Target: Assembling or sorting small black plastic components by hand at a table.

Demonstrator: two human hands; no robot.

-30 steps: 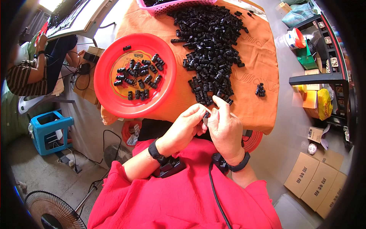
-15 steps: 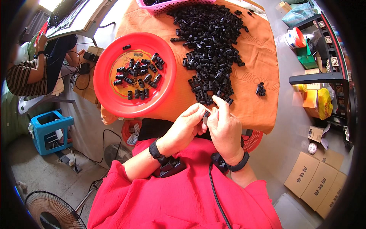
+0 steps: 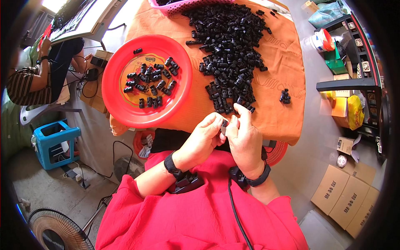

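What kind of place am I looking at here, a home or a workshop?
Probably a small assembly workshop: a heap of black plastic parts on an orange-covered table, a red tray of sorted pieces, stacked cardboard boxes, and another person seated nearby.

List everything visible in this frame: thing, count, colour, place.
small part: one, black, pinched between both hands
loose parts pile: many, black, on the cloth
small cluster of parts: a few, black, right side of the cloth
tray: one, red, round, holding black parts, left of the pile
cloth: one, orange, over the table
basket: one, pink, top edge
stool: one, blue, floor left
fan: one, lower left
cardboard boxes: several, brown, lower right
another person: one, striped sleeve, far left
left hand: wristband, black
right hand: wristband, black
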